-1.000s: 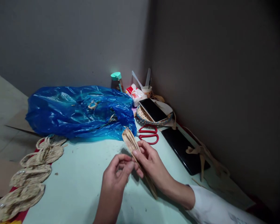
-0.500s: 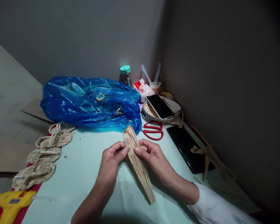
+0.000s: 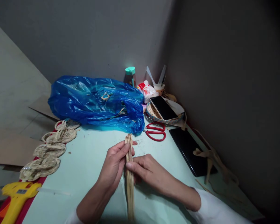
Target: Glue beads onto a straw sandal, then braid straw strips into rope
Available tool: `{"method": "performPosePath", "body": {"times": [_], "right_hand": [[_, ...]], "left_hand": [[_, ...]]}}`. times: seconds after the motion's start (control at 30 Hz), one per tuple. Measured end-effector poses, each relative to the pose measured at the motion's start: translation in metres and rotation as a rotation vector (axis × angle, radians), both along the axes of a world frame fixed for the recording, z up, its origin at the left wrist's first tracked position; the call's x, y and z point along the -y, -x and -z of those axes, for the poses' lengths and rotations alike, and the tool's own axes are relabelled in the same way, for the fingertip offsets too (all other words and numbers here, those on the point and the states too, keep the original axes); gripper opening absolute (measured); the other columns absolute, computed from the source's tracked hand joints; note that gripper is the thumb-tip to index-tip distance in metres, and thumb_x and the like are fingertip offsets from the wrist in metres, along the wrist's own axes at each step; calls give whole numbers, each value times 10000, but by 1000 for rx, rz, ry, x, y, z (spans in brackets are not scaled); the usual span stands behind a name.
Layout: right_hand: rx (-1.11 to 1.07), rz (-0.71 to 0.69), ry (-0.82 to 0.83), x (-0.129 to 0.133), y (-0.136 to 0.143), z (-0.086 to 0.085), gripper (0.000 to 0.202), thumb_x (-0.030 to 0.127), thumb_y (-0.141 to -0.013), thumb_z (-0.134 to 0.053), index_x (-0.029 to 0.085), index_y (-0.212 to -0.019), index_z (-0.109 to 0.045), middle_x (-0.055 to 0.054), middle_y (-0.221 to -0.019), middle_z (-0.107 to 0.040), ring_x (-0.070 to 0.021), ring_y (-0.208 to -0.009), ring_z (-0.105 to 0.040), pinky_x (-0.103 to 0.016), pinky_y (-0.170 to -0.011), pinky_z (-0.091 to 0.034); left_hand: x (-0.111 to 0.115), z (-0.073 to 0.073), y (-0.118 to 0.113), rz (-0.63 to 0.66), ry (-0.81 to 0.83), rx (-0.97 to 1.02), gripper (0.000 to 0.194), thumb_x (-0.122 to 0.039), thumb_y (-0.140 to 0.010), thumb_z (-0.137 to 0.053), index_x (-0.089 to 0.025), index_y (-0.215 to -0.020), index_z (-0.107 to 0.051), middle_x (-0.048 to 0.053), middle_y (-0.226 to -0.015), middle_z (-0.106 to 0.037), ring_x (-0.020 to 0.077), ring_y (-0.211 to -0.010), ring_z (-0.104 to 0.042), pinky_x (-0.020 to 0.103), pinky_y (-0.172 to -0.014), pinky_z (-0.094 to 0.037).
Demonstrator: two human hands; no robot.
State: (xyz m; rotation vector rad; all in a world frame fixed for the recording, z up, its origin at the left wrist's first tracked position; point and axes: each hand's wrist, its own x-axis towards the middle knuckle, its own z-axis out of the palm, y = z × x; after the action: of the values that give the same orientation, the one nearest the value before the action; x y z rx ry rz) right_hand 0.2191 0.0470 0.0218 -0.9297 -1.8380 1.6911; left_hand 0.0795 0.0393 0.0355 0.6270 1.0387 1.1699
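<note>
A dried, tan plant strip [image 3: 130,193] hangs lengthwise between my hands, narrow and folded along its length. Near its top end my left hand [image 3: 115,161] pinches it, thumb in front and fingers behind. Lower down, my right hand [image 3: 149,171] grips the same strip between thumb and fingers; some of its fingertips are hidden behind it. Beyond my hands lie red-handled scissors [image 3: 156,136] and a crumpled blue plastic bag [image 3: 93,102] with bits of fibre on it.
Several woven fibre pieces [image 3: 49,150] line the left edge above a yellow glue gun [image 3: 20,194]. At the right are a shallow basket [image 3: 154,116] bearing a phone [image 3: 163,108], a black tablet [image 3: 189,152] and loose strips [image 3: 208,155]. A green-lidded jar [image 3: 130,76] stands behind.
The strip has turned more upright and become narrower, its sides folded in. My right hand has slid down along it, while my left hand stays near the top. The view has shifted slightly left.
</note>
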Motion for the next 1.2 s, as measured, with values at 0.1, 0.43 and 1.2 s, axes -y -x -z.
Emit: {"method": "performPosePath", "body": {"times": [0.1,0.43,1.2], "right_hand": [[23,152,-50,-6,-5,-6,368,396,-913,-499,154,-653,-599,-9,-589,-591,-118,-546,-532,-235,-563,-392],[-297,275,73,-14,-10,-13,198,334,-856,-604,142,-841,-649,11,-647,-563,-86,-563,-472,-215,-519,-335],[-328,236,163,-10,-15,-12,354,448,-833,-613,177,-664,-460,70,-472,-391,-56,-423,-273,-212,-431,-186]], "left_hand": [[1,0,2,-16,-33,17,201,-331,-816,-643,-133,-779,-629,-23,-647,-515,77,-545,-493,185,-530,-441],[14,-2,-7,221,56,-5,193,-304,-801,-622,-130,-733,-572,-54,-551,-423,7,-395,-224,160,-366,-97],[18,0,-7,439,43,200,246,-306,-835,-585,-132,-669,-530,-125,-470,-167,18,-390,-44,184,-372,-40]]}}
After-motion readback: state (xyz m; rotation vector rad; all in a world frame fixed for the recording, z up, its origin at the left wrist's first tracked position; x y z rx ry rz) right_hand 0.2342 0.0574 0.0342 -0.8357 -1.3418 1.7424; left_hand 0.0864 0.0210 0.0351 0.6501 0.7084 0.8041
